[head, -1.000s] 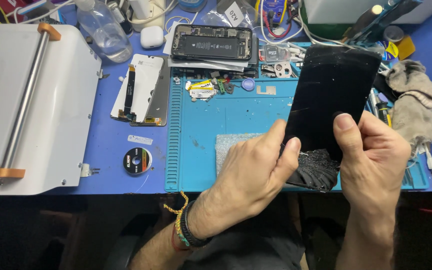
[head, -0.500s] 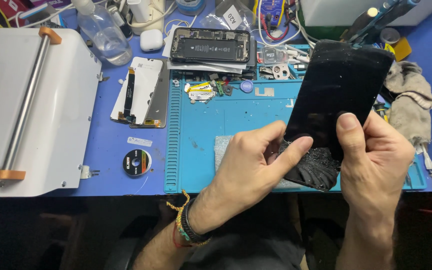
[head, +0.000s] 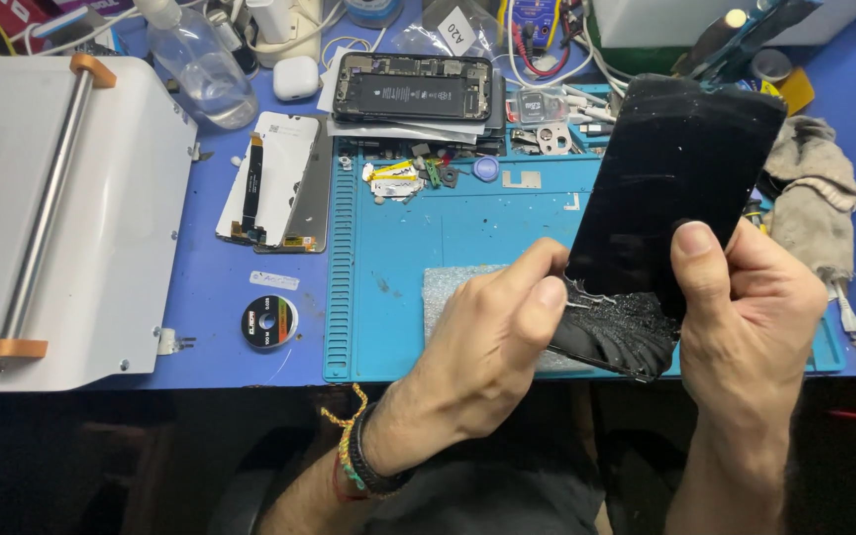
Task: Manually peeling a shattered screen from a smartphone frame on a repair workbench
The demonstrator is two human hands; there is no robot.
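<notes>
I hold a black phone screen (head: 670, 183) upright above the blue work mat (head: 398, 297). Its lower end is shattered into crumpled glass (head: 616, 337). My right hand (head: 755, 307) grips the screen's lower right side, thumb pressed on the front. My left hand (head: 492, 347) pinches the broken glass at the screen's lower left edge between thumb and fingers. A braided band and a dark strap circle my left wrist.
A white machine with a metal bar (head: 51, 208) fills the left. An opened phone body (head: 413, 89), a white display panel (head: 274, 178), a tape roll (head: 269, 321), a clear bottle (head: 200, 64), a grey cloth (head: 814, 188) and small parts lie about.
My left hand has curled in from resting flat on the screen to pinching the shattered lower edge. The screen has shifted slightly right and up.
</notes>
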